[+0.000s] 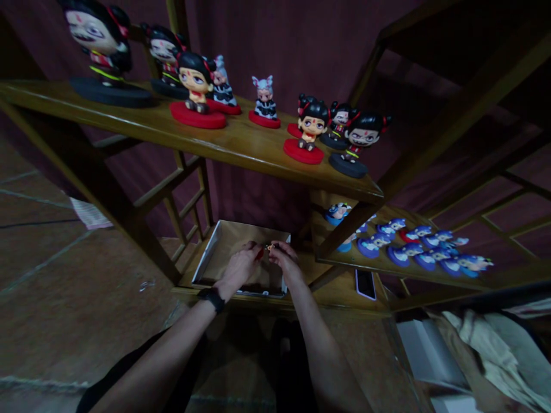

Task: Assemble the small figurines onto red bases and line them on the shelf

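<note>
Head view: right hand (284, 256) pinched on small figurine (270, 247); left hand (243, 263) closed on red piece (260, 254) just beside it; open box (206, 255) beneath both. Probably light, stiff, slightly slick plastic; best held by figurine's body, red piece's edge.

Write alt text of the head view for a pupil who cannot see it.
A person's left hand holds something red and the right hand a small figure, at an open box on a low wooden shelf. More figures stand on the upper shelf; blue figures and a phone are to the right.
</note>
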Tool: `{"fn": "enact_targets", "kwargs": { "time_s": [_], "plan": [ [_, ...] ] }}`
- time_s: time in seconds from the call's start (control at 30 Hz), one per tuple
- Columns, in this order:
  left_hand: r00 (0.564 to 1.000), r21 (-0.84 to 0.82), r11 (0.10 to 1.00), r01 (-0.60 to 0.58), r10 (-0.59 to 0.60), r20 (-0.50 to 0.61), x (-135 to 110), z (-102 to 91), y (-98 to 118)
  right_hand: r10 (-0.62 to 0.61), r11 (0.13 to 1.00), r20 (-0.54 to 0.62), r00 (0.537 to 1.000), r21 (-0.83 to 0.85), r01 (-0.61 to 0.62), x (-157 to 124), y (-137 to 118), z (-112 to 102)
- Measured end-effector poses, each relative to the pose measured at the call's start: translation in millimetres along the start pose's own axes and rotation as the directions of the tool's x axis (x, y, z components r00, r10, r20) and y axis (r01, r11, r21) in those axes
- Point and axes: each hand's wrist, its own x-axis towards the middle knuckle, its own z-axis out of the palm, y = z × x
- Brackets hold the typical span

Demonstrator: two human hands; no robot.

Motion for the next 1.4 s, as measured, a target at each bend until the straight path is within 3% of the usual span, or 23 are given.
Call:
{"fn": "enact_targets", "kwargs": {
  "time_s": [0.2,0.47,1.0,1.4],
  "plan": [
    [0.988,0.166,0.974,-0.157,0.154,0.031,-6,-1.3,3,-0.001,0.998,0.019,1.0,0.064,0.0,-6,-6,2],
    [0.975,0.199,0.954,-0.224,0.216,0.058,-7,2.0,4,0.028,0.993,0.078,0.997,0.108,-0.037,-9,-9,2],
    [0.971,0.256,0.937,-0.238,0.224,0.085,-9,3.2,9,0.048,0.998,0.072,0.996,0.045,-0.051,-8,-6,3],
    [0.976,0.168,0.962,-0.215,0.206,0.069,-8,9.6,1,0.029,0.998,0.12,0.992,0.049,-0.035,-16,-7,7]
  ]
}}
